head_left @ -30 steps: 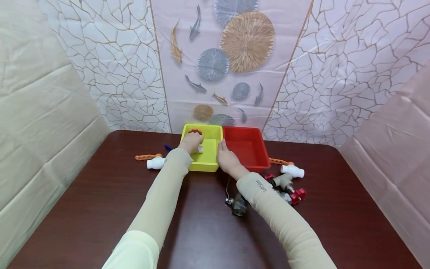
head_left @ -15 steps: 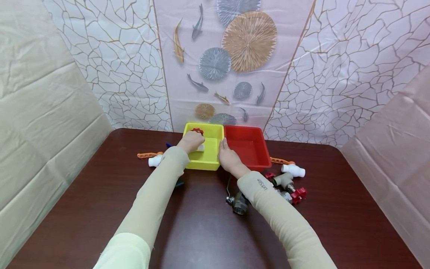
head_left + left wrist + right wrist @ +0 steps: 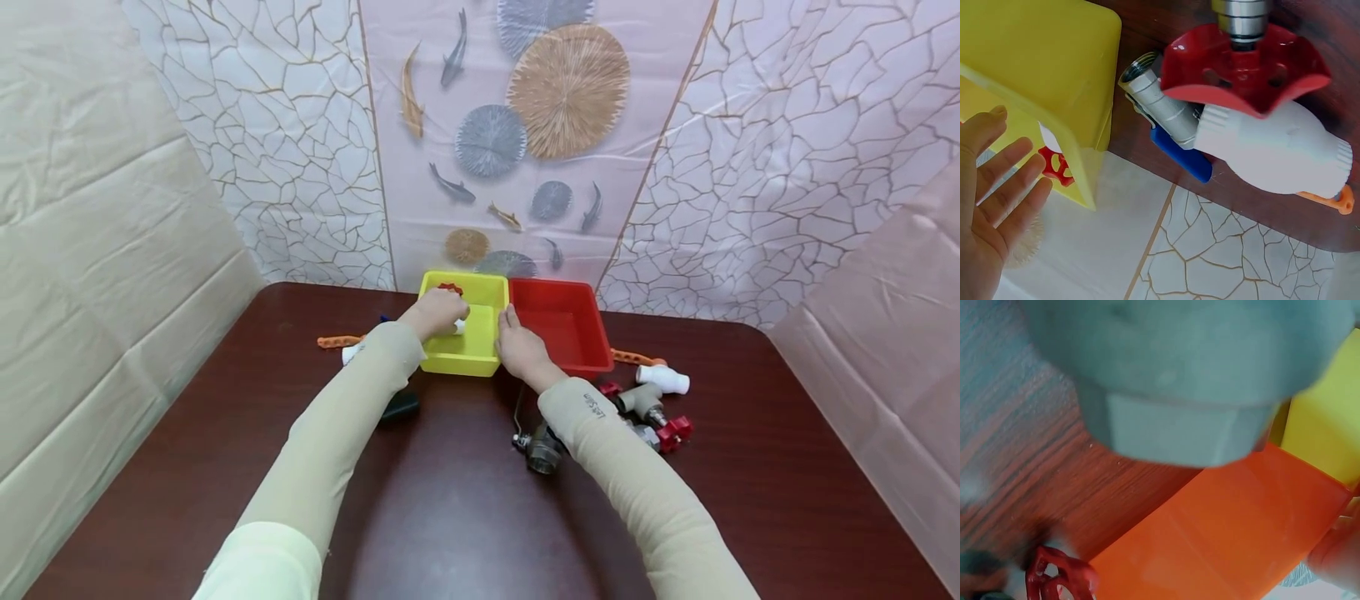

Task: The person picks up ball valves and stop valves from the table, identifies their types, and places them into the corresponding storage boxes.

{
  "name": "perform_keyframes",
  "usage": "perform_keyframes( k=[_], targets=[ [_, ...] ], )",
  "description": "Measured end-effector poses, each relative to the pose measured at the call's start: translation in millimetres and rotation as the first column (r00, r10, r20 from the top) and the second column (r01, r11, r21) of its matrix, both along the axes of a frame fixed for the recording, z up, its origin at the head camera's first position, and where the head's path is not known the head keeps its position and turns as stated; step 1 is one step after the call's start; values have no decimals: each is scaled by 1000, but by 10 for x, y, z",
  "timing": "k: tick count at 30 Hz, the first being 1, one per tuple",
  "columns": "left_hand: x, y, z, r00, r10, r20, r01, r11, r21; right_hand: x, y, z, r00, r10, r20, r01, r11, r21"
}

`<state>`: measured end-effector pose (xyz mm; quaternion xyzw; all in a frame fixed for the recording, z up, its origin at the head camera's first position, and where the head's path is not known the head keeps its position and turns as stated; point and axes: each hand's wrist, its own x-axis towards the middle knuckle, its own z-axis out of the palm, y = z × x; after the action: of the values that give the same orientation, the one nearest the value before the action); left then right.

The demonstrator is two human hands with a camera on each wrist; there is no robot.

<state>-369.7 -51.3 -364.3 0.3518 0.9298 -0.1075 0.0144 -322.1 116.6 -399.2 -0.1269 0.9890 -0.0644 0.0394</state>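
In the head view my left hand (image 3: 437, 313) is over the left side of the yellow bin (image 3: 459, 365). Its fingers look extended and spread in the left wrist view, with nothing visible between them. Beside it in the bin is a white valve (image 3: 460, 327) with a red handwheel (image 3: 450, 288); the hand partly covers it. My right hand (image 3: 522, 348) has straight fingers resting at the rims where the yellow bin meets the red bin (image 3: 558, 329). The right wrist view shows only part of that hand, at its right edge.
Left of the bins are a white ball valve (image 3: 1279, 147) with an orange lever and a metal valve (image 3: 1166, 103) with a blue lever. A dark object (image 3: 401, 406) lies by my left forearm. Several valves, including a dark metal one (image 3: 543, 452), lie around my right forearm.
The head view has shifted slightly, so the scene sits further right. My left forearm has moved left, uncovering more of the dark object. Both hands remain at the bins.
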Motion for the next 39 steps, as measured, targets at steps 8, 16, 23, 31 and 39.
perform_keyframes(
  k=[8,16,23,31,39],
  targets=[
    [14,-61,56,1000,12,20,-14,993,118,-34,60,41,1000,12,-7,-12,1000,-29],
    [24,-191,23,998,48,28,-52,982,182,-3,71,75,999,52,-13,-53,998,-21],
    [78,-304,19,999,38,17,-41,973,229,49,70,93,996,72,-50,-73,997,-16],
    [193,-425,56,1000,22,10,-24,958,285,111,49,71,989,117,-92,-116,993,14],
    [249,-518,22,999,38,14,-41,945,325,140,6,58,979,156,-133,-160,987,-21]
  ],
)
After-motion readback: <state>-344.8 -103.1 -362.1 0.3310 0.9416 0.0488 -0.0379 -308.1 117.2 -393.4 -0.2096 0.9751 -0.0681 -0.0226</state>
